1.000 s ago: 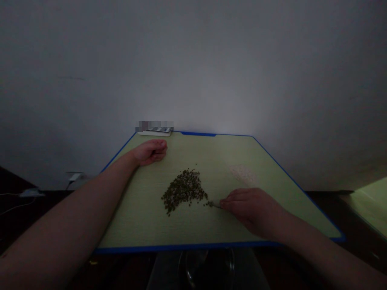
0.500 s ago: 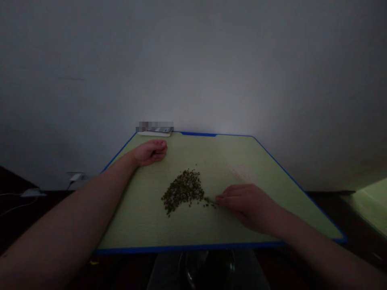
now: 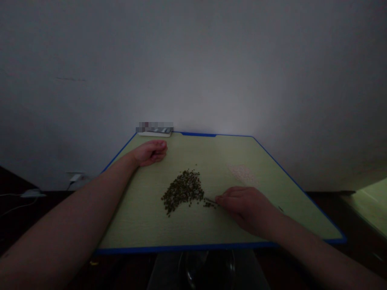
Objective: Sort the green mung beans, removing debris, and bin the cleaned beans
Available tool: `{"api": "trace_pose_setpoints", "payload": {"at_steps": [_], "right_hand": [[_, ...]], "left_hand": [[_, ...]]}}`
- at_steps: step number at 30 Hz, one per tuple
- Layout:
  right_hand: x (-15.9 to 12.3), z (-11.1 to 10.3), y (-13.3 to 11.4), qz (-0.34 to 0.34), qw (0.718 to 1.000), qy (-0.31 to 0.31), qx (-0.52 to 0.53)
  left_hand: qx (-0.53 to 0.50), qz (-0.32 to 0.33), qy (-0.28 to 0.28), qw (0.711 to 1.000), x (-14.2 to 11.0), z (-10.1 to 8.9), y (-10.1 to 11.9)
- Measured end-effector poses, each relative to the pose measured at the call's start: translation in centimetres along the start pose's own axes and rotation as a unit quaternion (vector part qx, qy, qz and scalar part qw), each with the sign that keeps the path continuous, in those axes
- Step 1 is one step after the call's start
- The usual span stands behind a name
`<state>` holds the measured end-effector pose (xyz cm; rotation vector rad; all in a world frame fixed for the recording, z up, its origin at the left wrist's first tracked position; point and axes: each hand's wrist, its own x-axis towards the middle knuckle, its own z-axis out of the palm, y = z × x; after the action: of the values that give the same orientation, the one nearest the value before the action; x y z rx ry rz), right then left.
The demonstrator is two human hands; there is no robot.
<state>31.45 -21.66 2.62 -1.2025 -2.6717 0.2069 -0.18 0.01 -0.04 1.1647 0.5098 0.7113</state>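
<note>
My left hand (image 3: 151, 153) rests on the far left of the table, its fingers curled into a loose fist with nothing showing in them. Low over the right part of the table, my right hand (image 3: 244, 207) pinches a thin, slender tool (image 3: 210, 200) whose tip points left; its exact kind is hidden by the fingers and the dim light. That tip is beside a few loose seeds at the right edge of a pile of small dark greenish-brown seeds or beans (image 3: 183, 189). Beyond my right hand lies a thin spread of pale pinkish grains (image 3: 242, 173).
The pale table (image 3: 145, 229) has a blue rim and stands against a grey wall. A flat white item with a dark, partly blurred top (image 3: 155, 133) lies at the back left corner. A shiny round pot (image 3: 208, 268) is below the front edge. Cables and a plug (image 3: 77, 177) are at left.
My right hand has shifted slightly down and the tool's tip now shows more plainly beside the seeds. A small dark sliver has come into view behind the right wrist. My left hand stays still.
</note>
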Motion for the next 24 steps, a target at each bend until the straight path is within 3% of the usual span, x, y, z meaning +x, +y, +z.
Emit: {"api": "trace_pose_setpoints", "payload": {"at_steps": [10, 16, 24], "right_hand": [[-0.6, -0.1, -0.4, -0.027, 1.0, -0.014, 0.005], [-0.5, 1.4, -1.9, -0.038, 0.998, 0.024, -0.044], [-0.4, 2.3, -2.1, 0.053, 0.989, 0.045, -0.129]], "left_hand": [[0.003, -0.003, 0.007, 1.0, 0.1, 0.1, 0.0], [-0.002, -0.001, 0.0, 1.0, 0.0, 0.0, 0.0], [0.003, -0.005, 0.004, 1.0, 0.0, 0.0, 0.0]]}}
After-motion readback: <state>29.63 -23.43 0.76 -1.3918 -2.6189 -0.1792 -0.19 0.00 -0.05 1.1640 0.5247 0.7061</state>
